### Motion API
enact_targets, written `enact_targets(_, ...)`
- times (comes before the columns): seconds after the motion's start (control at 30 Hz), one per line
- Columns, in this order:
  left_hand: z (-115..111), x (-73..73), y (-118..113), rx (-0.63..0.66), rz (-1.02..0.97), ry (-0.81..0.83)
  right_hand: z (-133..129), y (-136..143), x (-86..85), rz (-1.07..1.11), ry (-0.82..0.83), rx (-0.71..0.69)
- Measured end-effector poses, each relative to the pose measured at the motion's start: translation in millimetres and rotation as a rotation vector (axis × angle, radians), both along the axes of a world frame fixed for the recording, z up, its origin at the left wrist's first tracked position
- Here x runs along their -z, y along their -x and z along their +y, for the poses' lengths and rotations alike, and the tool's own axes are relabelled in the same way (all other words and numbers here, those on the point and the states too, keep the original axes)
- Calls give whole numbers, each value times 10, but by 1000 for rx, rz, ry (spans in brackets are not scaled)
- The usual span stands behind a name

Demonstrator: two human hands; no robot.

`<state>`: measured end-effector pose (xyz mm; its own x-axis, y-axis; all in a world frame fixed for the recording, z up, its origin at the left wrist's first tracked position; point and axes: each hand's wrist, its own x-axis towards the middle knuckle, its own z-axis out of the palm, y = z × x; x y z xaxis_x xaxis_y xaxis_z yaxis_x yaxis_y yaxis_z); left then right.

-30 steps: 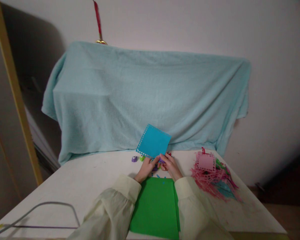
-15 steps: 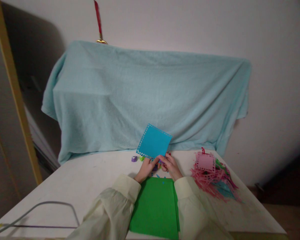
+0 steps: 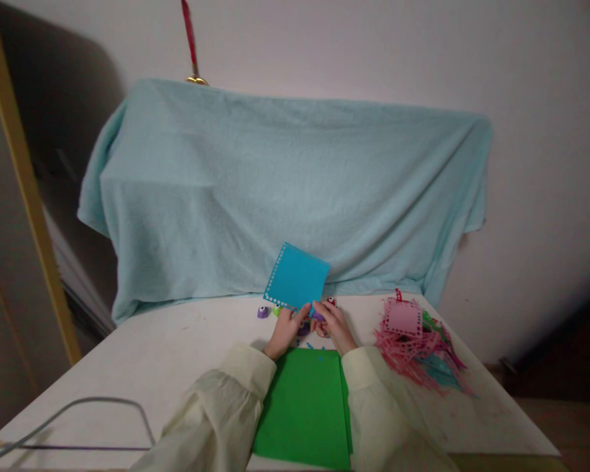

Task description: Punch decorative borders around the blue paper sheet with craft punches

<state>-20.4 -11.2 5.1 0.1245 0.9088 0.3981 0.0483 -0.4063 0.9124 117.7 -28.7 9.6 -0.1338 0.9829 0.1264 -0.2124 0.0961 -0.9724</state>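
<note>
My left hand (image 3: 284, 329) is closed on the lower edge of a blue sheet of paper (image 3: 297, 274), which stands tilted up with small holes along its left, top and lower edges. My right hand (image 3: 336, 328) grips a small purple craft punch (image 3: 317, 316) at the paper's lower right corner. Fingers partly hide the punch. Below the hands, small blue paper bits (image 3: 311, 345) lie on the white table (image 3: 187, 354). A stack of green paper (image 3: 302, 406) rests between my forearms.
Behind the hands stand a purple punch (image 3: 262, 312), a green punch (image 3: 276, 311) and a red one (image 3: 331, 301). To the right, a pink punched sheet (image 3: 404, 319) lies on a heap of paper strips (image 3: 413, 357). A light blue cloth (image 3: 295, 177) hangs at the back.
The blue paper has shifted slightly to the left, away from the right hand. More of the purple punch shows between my hands.
</note>
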Motion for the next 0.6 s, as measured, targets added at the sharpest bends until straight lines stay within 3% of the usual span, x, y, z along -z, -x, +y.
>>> enact_targets(0.33, 1, 24, 9, 63, -65, 14, 40, -38, -20, 43, -18, 118)
enact_targets(0.6, -13, 8, 4, 110, -33, 33, 11, -18, -28, 62, -44, 115)
